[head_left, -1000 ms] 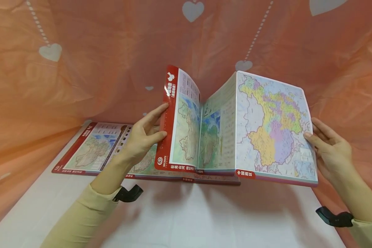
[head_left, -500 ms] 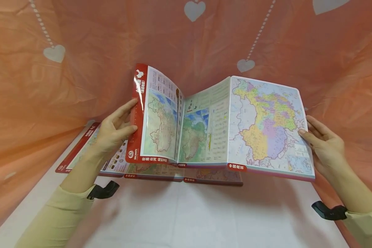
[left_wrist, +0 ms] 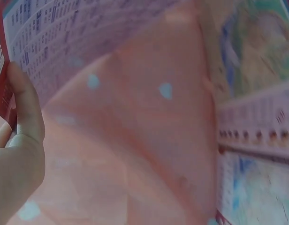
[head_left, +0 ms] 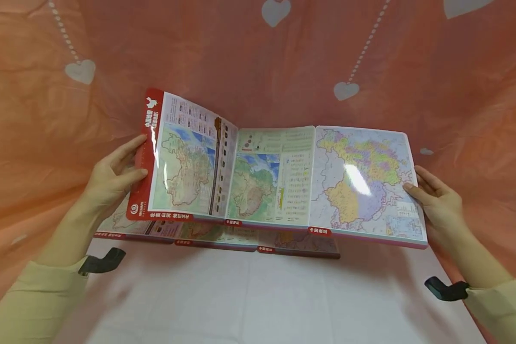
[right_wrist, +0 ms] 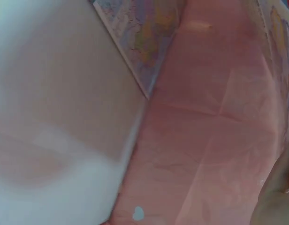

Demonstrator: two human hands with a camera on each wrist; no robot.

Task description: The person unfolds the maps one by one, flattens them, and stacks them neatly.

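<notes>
The left hand (head_left: 112, 179) and the right hand (head_left: 434, 203) are pinching opposite edges of a fold-out map (head_left: 279, 179), holding it above another fold-out map (head_left: 223, 237).

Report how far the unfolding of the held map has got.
Done: three panels of the folding map are spread almost flat, above another map lying on the white table. In hand: the left hand pinches the red left edge, the right hand holds the right edge, both off the table. Left: a crease beside the leftmost panel is not yet flat, and the map is not set down.
</notes>
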